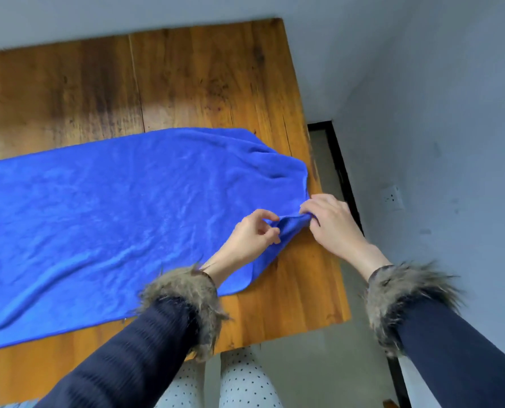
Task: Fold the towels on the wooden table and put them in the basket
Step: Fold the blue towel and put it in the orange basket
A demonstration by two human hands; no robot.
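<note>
Writing or brand marks do not show legibly on any surface in view. Spread across the left and centre of the frame, a blue microfibre towel (121, 213) lies mostly flat on the wooden table (210, 78), its left end running out of the picture and its right end stopping just short of the table's right edge. At that right end the cloth bunches into a raised fold, pinched from the left by the left hand (252, 234) and from the right by the right hand (330, 222), fingers curled onto the fabric. Bare planks stay open above the towel and along the near edge at lower centre. Grey walls meet at the upper right, with a wall socket (392, 198) at right and a concrete floor (319, 372) below the table's corner.
</note>
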